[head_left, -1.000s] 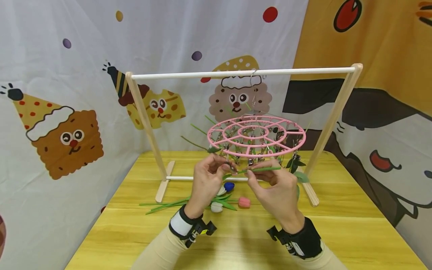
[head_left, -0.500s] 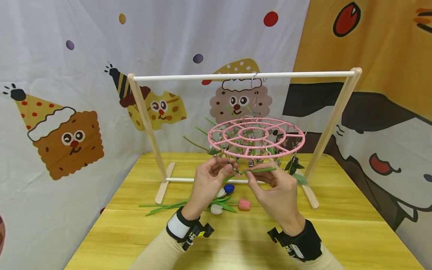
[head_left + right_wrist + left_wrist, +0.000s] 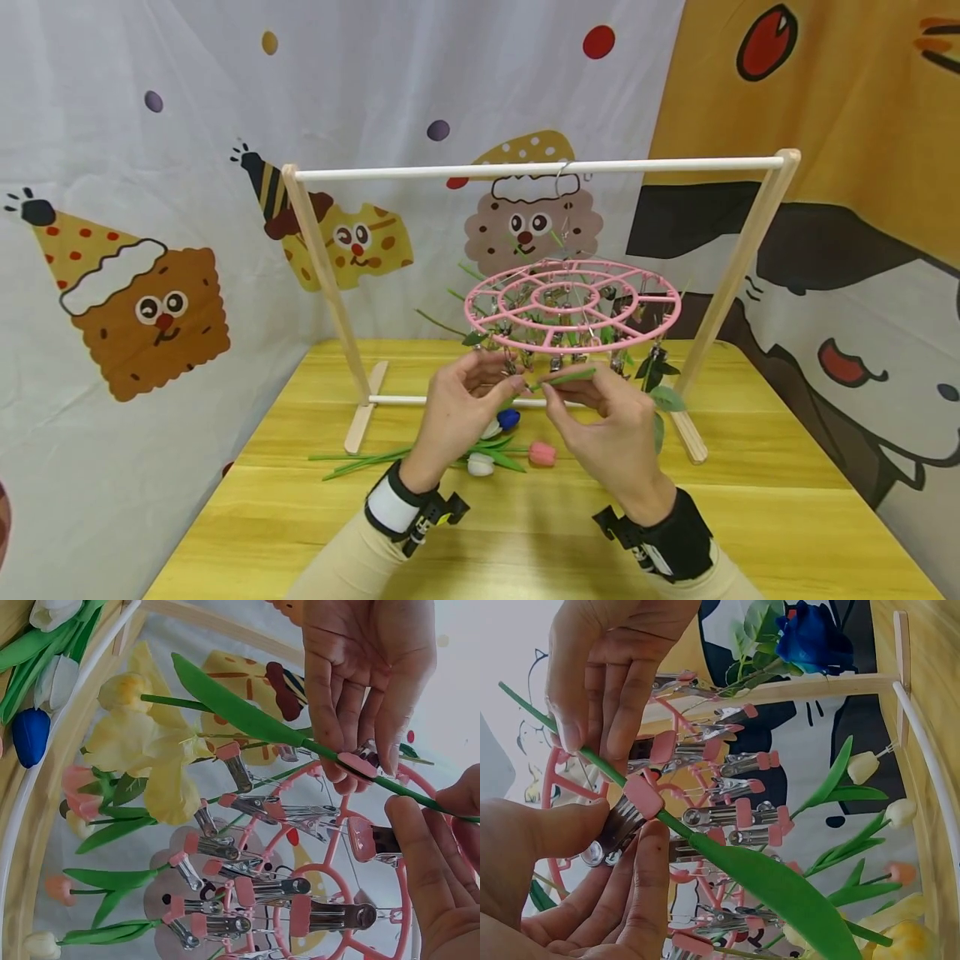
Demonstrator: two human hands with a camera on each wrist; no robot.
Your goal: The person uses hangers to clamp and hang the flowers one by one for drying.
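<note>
My left hand (image 3: 468, 404) pinches a metal clip (image 3: 622, 825) with pink tips, low at the front of a round pink clip hanger (image 3: 555, 337). Across those tips runs the green stem of a tulip (image 3: 772, 889) with one long leaf. Its far end appears to lead to a yellow bloom (image 3: 124, 691). The right hand (image 3: 611, 417) holds the stem's bare end between thumb and fingers, just right of the clip. How firmly the clip bites the stem cannot be told. Other clips (image 3: 270, 889) dangle close behind both hands.
The hanger hooks on the white rail (image 3: 420, 172) of a wooden stand (image 3: 324, 275). Several flowers hang from it head down, including a blue rose (image 3: 814, 637). White, blue and pink tulips (image 3: 480, 464) lie on the table (image 3: 540, 542) below.
The stem's bare end has slid left with my right fingertips. My left fingers have spread slightly around the clip. The hanger has swung a little to the right.
</note>
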